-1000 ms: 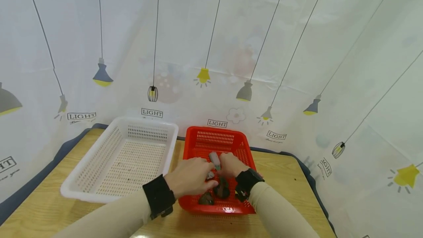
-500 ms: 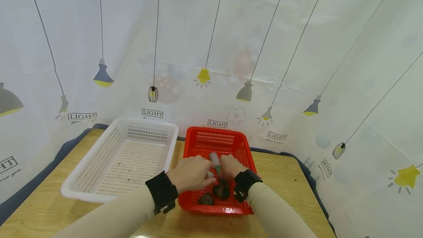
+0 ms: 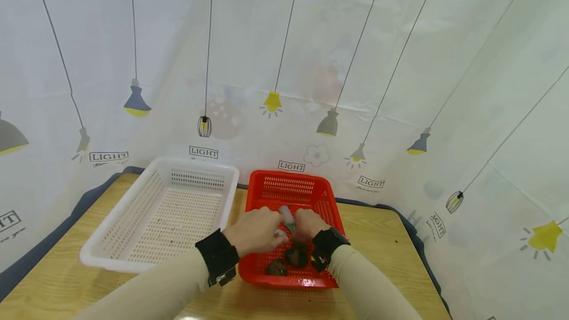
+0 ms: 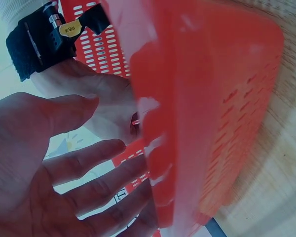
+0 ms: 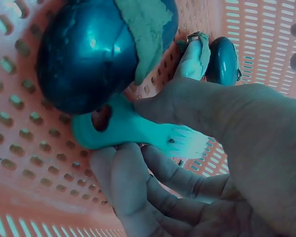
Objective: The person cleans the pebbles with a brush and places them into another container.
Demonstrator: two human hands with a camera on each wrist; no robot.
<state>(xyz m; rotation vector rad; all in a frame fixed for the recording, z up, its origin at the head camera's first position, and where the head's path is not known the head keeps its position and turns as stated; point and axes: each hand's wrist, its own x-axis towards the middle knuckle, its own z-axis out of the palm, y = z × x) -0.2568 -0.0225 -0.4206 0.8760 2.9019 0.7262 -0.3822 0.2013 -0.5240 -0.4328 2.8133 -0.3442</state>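
In the head view both hands are inside the red basket (image 3: 291, 280). My right hand (image 3: 309, 224) pinches a brush (image 5: 138, 129) by its green handle, between thumb and fingers. The handle has a hole at its end, and the bristles are pale. My left hand (image 3: 255, 230) is just left of the brush, its thumb beside a small whitish piece (image 3: 280, 232). In the left wrist view its fingers (image 4: 81, 160) are spread and hold nothing; some tips are hidden behind the basket rim. A large dark glossy egg-shaped object (image 5: 89, 54) with a crusty patch lies against the brush handle.
Two dark lumps (image 3: 277, 267) lie at the basket's near end. A smaller dark oval (image 5: 223, 60) and a pale stubby piece (image 5: 191, 60) sit deeper in the basket. A white basket (image 3: 102, 261) stands to the left on the wooden table (image 3: 378, 260).
My left hand has shifted slightly right and up, and its thumb now lies higher. The brush stays in my right hand, which has barely moved.
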